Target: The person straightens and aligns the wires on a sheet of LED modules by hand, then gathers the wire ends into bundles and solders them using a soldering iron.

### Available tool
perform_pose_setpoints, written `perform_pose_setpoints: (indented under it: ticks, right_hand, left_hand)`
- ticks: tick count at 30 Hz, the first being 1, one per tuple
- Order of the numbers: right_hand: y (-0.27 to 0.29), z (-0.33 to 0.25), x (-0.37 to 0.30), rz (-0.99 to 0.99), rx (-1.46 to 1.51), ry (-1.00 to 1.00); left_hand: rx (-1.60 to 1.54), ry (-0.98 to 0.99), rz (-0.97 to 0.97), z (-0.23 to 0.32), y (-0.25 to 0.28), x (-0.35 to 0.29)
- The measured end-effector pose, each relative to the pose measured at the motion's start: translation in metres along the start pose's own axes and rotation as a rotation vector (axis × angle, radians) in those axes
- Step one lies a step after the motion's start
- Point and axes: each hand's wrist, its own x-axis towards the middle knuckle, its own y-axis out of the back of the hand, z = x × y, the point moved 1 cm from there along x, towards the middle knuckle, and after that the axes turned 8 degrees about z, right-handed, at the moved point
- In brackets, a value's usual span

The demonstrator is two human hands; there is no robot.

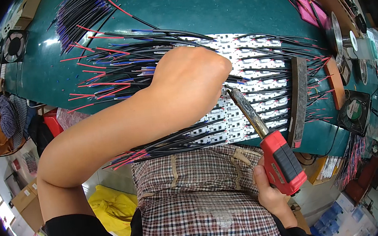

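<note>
My right hand grips the red handle of a soldering iron; its metal shaft points up-left toward rows of small white circuit boards with black and red wires. My left hand reaches across over the boards with its back to the camera. Its fingers are hidden, so whether it holds anything cannot be seen. My left forearm crosses the table edge.
A green table carries bundles of black, red and blue wires. A dark bar lies on the wires at right. Small fans and solder spools stand right. Another person sits far left. A checked apron covers my lap.
</note>
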Motion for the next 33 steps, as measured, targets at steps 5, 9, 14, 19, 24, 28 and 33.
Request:
perform_pose_setpoints:
  ticks: [5, 9, 14, 19, 24, 28, 33]
  right_hand:
    - [0.002, 0.003, -0.005, -0.023, 0.021, -0.018]
    - [-0.003, 0.003, -0.006, 0.019, 0.089, 0.042]
    - [-0.003, 0.003, -0.002, 0.005, 0.06, -0.014]
    - [-0.006, 0.008, 0.001, 0.016, 0.024, 0.007]
    - [-0.009, 0.006, 0.003, 0.05, 0.056, 0.062]
    - [-0.007, 0.007, 0.004, 0.009, 0.005, 0.09]
    - [-0.008, 0.012, -0.001, 0.015, 0.019, 0.011]
  left_hand:
    - [0.019, -0.016, -0.007, 0.0, 0.0, 0.002]
    - [0.023, -0.021, -0.009, 0.002, 0.001, 0.002]
    - [0.032, -0.038, 0.048, 0.006, 0.0, -0.001]
    - [0.021, -0.009, 0.032, 0.008, -0.001, -0.002]
    - [0.001, -0.004, 0.054, 0.01, -0.004, -0.005]
    - [-0.002, 0.017, 0.064, 0.011, -0.005, -0.005]
    - [0.011, 0.034, 0.04, 0.01, -0.005, -0.003]
